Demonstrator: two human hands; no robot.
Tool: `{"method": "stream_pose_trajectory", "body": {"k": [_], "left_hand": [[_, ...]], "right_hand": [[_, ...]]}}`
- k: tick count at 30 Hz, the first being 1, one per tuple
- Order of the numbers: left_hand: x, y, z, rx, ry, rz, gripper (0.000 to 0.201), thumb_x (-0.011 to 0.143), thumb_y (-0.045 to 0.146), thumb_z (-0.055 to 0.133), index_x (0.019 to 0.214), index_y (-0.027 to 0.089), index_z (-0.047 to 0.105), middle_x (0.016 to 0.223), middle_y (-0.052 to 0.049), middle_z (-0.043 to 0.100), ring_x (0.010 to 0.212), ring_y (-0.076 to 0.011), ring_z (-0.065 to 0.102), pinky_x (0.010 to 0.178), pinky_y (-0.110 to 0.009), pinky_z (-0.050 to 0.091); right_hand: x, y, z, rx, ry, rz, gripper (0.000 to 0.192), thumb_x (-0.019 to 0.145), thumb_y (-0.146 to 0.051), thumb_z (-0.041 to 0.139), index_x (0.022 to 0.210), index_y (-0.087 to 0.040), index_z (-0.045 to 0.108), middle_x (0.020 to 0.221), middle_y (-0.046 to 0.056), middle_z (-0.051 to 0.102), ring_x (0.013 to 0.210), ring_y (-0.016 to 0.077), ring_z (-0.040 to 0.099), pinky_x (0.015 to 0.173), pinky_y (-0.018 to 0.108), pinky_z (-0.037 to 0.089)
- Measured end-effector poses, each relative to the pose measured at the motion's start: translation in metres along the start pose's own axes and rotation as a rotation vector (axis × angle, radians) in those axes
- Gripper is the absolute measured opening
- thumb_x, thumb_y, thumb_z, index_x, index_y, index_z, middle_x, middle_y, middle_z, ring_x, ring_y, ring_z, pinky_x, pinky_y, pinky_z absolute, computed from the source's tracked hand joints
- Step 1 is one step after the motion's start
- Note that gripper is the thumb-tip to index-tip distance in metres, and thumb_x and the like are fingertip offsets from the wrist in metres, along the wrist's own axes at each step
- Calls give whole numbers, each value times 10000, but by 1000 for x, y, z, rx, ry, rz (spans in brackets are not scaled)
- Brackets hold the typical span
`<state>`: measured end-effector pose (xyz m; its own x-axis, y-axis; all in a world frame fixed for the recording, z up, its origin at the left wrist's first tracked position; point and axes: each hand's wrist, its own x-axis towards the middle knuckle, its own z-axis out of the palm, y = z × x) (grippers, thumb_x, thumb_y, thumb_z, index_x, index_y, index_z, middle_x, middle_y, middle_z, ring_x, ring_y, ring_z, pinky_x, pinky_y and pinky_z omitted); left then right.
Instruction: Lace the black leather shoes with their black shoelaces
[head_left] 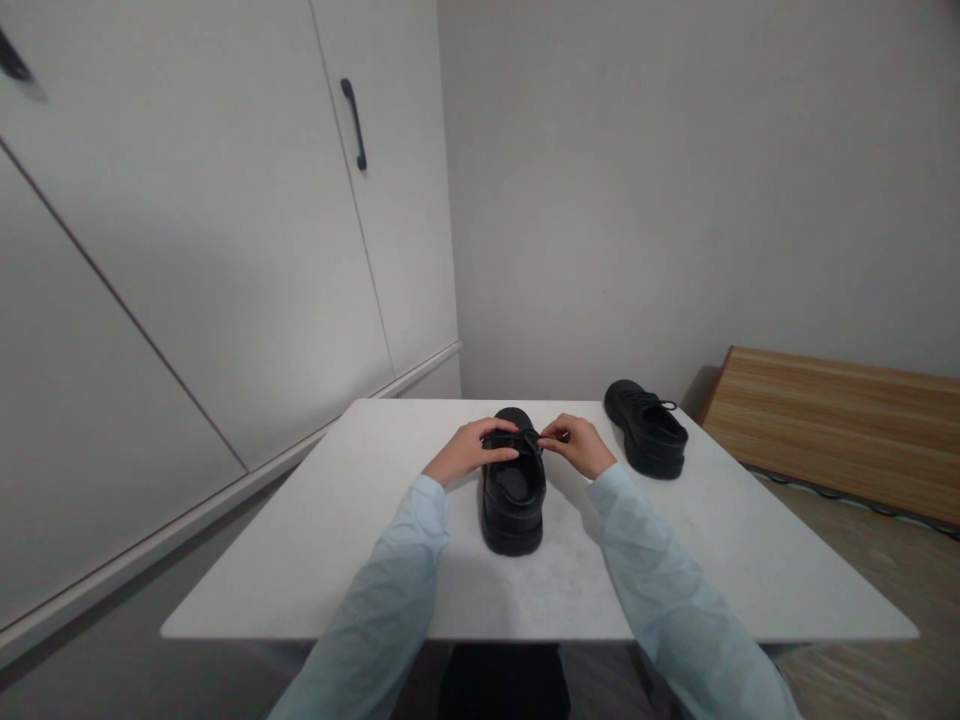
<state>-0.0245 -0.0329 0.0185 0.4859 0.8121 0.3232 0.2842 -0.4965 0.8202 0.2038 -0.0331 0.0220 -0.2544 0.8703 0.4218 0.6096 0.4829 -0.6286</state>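
- A white cupboard fills the left side of the view, with a dark vertical handle on its farther door.
- A white table stands in front of the person, its near edge low in the picture.
- The left sleeve, pale blue, runs up from the bottom edge toward the middle of the table.
- The left hand rests on the left side of the near shoe, close to its front part. Its fingers are curled over the top of the shoe, pressed close together rather than spread, with the thumb lying along the upper toward the lace area.
- The near shoe, black with a thick sole, sits in the middle of the table, heel toward the person and toe pointing away. Its opening lies just below both hands.
- The lace on top of this shoe lies between the two hands; it is too small and dark to tell how it is tied.
- The right hand meets the shoe from the right. Its fingertips are drawn together in a pinch at the lace, nearly touching the left thumb.
- The right sleeve runs up from the lower right.
- A second black shoe stands on the table farther right, well apart from both hands, its laces lying loose on top.
- A wooden board lies on the floor beyond the table at the right.
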Motion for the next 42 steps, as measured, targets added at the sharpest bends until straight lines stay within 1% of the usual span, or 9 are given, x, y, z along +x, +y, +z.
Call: {"method": "stream_pose_trajectory", "body": {"k": [4, 7, 11, 15, 20, 23, 30, 36, 42], "left_hand": [[1, -5, 1, -7, 2, 17, 447, 686, 387, 719, 1075, 179, 645, 1148, -94, 633, 1087, -216, 570, 985, -348, 398], [1, -8, 1, -5, 1, 23, 457, 683, 393, 721, 1080, 179, 645, 1141, -95, 636, 1086, -219, 570, 987, -353, 396], [1, -7, 0, -9, -3, 21, 446, 688, 386, 718, 1080, 183, 646, 1139, -94, 637, 1085, -218, 568, 987, -357, 395], [-1, -5, -1, -8, -1, 13, 435, 689, 379, 718, 1070, 181, 648, 1147, -96, 631, 1091, -217, 563, 990, -354, 392], [-2, -4, -1, 0, 3, 3, 433, 685, 384, 718, 1068, 191, 653, 1151, -94, 630, 1097, -225, 558, 999, -368, 383], [-2, -3, -2, 0, 2, 2, 443, 681, 391, 719, 1069, 188, 653, 1150, -94, 631, 1095, -227, 561, 996, -369, 386], [-1, -4, -1, -5, -1, -1, 431, 687, 385, 716, 1064, 186, 654, 1152, -95, 630, 1098, -221, 559, 999, -358, 385], [-1, -6, -1, 4, -6, 6, 454, 688, 406, 713, 1079, 185, 647, 1155, -96, 629, 1103, -223, 559, 1003, -361, 382], [-1, -3, -1, -7, -3, 9, 445, 686, 397, 716, 1070, 182, 650, 1151, -99, 631, 1098, -222, 561, 1001, -363, 384]], "right_hand": [[0, 6, 3, 31, 37, 18, 95, 659, -272, 700, 641, -180, 682, 711, 41, 617, 655, 161, 576, 589, 279, 467], [0, 10, 4, 55, 96, 83, 89, 636, -256, 694, 621, -175, 660, 725, 45, 617, 684, 172, 584, 601, 285, 470], [2, 13, 0, 98, 185, 170, 79, 618, -247, 677, 615, -175, 643, 678, 35, 629, 666, 175, 585, 656, 318, 472], [4, 13, -5, 261, 220, 207, 115, 587, -268, 680, 618, -168, 634, 659, 33, 648, 648, 167, 582, 687, 334, 474], [4, 11, -5, 569, 268, 303, 170, 531, -279, 691, 630, -159, 623, 644, 33, 650, 617, 158, 591, 612, 319, 502], [3, 10, -5, 662, 307, 317, 180, 525, -269, 699, 642, -157, 621, 646, 31, 649, 618, 154, 607, 590, 306, 519], [3, 10, -5, 629, 403, 313, 240, 542, -334, 709, 658, -157, 596, 640, 35, 630, 568, 140, 593, 484, 252, 475], [3, 6, -4, 570, 468, 296, 313, 577, -408, 713, 707, -151, 590, 635, 27, 606, 566, 148, 583, 494, 270, 469], [3, 5, -5, 489, 579, 221, 285, 658, -411, 667, 749, -160, 568, 631, 6, 573, 560, 140, 566, 527, 275, 470]]}}
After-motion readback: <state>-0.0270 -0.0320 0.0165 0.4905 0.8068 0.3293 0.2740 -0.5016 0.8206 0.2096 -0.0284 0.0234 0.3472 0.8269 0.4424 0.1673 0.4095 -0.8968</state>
